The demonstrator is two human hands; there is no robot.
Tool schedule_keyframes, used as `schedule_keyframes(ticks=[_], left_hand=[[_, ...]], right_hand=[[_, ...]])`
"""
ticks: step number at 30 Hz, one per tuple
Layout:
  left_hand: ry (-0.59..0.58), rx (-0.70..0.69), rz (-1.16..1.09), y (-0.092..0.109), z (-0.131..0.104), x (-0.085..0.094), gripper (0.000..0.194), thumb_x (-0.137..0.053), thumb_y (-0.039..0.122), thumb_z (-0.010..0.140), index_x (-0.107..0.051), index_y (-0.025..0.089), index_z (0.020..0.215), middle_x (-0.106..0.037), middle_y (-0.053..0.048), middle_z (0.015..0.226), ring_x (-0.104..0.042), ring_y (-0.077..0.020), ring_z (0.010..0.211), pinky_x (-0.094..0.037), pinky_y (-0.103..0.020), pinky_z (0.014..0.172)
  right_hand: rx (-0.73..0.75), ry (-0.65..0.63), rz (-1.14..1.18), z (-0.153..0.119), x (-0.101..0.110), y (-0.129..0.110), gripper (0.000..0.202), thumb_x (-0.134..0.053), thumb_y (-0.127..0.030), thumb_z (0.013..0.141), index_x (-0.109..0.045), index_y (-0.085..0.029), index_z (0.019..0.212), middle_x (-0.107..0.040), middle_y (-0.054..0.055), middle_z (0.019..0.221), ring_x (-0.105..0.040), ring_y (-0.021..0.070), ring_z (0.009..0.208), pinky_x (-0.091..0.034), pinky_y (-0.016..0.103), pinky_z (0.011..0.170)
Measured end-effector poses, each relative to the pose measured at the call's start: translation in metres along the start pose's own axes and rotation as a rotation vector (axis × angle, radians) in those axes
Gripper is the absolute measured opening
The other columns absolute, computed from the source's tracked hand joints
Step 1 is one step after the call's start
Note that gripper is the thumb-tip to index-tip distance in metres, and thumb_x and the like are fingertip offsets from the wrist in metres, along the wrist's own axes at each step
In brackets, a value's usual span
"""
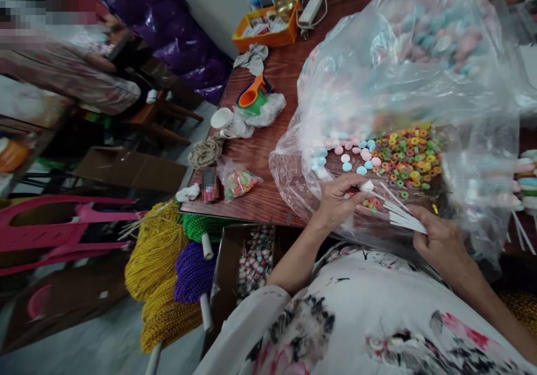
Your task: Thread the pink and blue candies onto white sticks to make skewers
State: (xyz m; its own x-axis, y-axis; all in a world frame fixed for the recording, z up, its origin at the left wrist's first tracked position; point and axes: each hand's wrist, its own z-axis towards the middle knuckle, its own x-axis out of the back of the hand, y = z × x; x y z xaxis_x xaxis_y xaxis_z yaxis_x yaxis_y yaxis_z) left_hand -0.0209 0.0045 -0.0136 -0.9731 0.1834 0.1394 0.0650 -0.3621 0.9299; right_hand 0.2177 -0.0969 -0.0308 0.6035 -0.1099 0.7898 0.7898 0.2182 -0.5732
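My left hand point(339, 200) is closed, pinching a small white candy-like piece point(366, 185) between thumb and fingertips. Wrapped round a bundle of thin white sticks point(405, 218) is my right hand point(439, 234). One or more sticks reach across toward the white piece; whether they enter it I cannot make out. Just beyond both hands lie small coloured rings point(413, 154) with holes, in yellow, green and orange. Pink, white and blue rounded pieces point(361, 170) are strewn to their left. A large clear plastic bag point(403, 79), full of similar pastel pieces, spreads around them.
On the wooden table point(277, 179) are a small bag of coloured pieces point(239, 182), a white cup point(222, 119), an orange scoop point(251, 93) and an orange basket point(266, 31). Yellow cord bundles point(155, 252) and a pink chair point(62, 224) stand left. Another person point(96, 79) sits beyond.
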Motion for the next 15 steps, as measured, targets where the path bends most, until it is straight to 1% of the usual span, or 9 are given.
schedule_keyframes(ticks=[2, 6, 8, 10, 13, 15], left_hand=[[0.001, -0.038, 0.02, 0.001, -0.001, -0.001, 0.024, -0.083, 0.037, 0.081, -0.079, 0.02, 0.098, -0.079, -0.007, 0.097, -0.075, -0.017, 0.093, -0.06, -0.03, 0.086], [0.07, -0.132, 0.076, 0.002, -0.004, -0.004, 0.016, -0.08, 0.031, 0.084, -0.078, 0.021, 0.097, -0.079, -0.004, 0.091, -0.075, -0.0156, 0.086, -0.061, -0.029, 0.08], [0.061, -0.211, 0.152, 0.004, -0.004, -0.004, 0.01, -0.076, 0.026, 0.088, -0.077, 0.021, 0.096, -0.08, -0.004, 0.091, -0.075, -0.0157, 0.086, -0.061, -0.031, 0.081], [0.039, -0.293, 0.228, 0.007, -0.005, -0.004, 0.008, -0.073, 0.022, 0.09, -0.076, 0.021, 0.097, -0.08, -0.005, 0.093, -0.076, -0.0159, 0.088, -0.061, -0.032, 0.083], [0.053, -0.398, 0.281, 0.015, -0.005, -0.004, 0.015, -0.071, 0.015, 0.09, -0.074, 0.022, 0.103, -0.081, -0.004, 0.095, -0.076, -0.0149, 0.088, -0.062, -0.031, 0.083], [0.062, -0.439, 0.326, 0.019, -0.006, -0.003, 0.017, -0.07, 0.012, 0.09, -0.074, 0.022, 0.104, -0.081, -0.005, 0.096, -0.077, -0.0155, 0.091, -0.062, -0.032, 0.085]], right_hand=[[0.007, 0.014, -0.049, -0.001, -0.002, -0.002, 0.055, -0.05, -0.011, 0.068, -0.069, -0.022, 0.117, -0.078, 0.006, 0.096, -0.073, 0.0237, 0.079, -0.059, 0.034, 0.075], [0.058, 0.037, -0.107, -0.004, -0.007, -0.004, 0.054, -0.049, -0.01, 0.069, -0.067, -0.019, 0.12, -0.078, 0.007, 0.093, -0.072, 0.0235, 0.075, -0.057, 0.034, 0.071], [0.067, 0.035, -0.099, -0.005, -0.011, -0.005, 0.053, -0.048, -0.01, 0.07, -0.068, -0.018, 0.119, -0.077, 0.007, 0.088, -0.071, 0.0237, 0.071, -0.056, 0.034, 0.068], [0.071, 0.06, -0.04, -0.006, -0.014, -0.006, 0.049, -0.048, -0.009, 0.072, -0.069, -0.018, 0.116, -0.076, 0.006, 0.083, -0.068, 0.0229, 0.066, -0.054, 0.034, 0.065], [0.071, 0.118, 0.138, -0.005, -0.015, -0.013, 0.037, -0.05, -0.008, 0.077, -0.07, -0.02, 0.106, -0.073, 0.003, 0.077, -0.065, 0.0198, 0.062, -0.051, 0.03, 0.062], [0.059, 0.115, 0.267, -0.003, -0.015, -0.019, 0.029, -0.052, -0.008, 0.081, -0.07, -0.022, 0.1, -0.069, -0.001, 0.069, -0.061, 0.017, 0.057, -0.048, 0.028, 0.059]])
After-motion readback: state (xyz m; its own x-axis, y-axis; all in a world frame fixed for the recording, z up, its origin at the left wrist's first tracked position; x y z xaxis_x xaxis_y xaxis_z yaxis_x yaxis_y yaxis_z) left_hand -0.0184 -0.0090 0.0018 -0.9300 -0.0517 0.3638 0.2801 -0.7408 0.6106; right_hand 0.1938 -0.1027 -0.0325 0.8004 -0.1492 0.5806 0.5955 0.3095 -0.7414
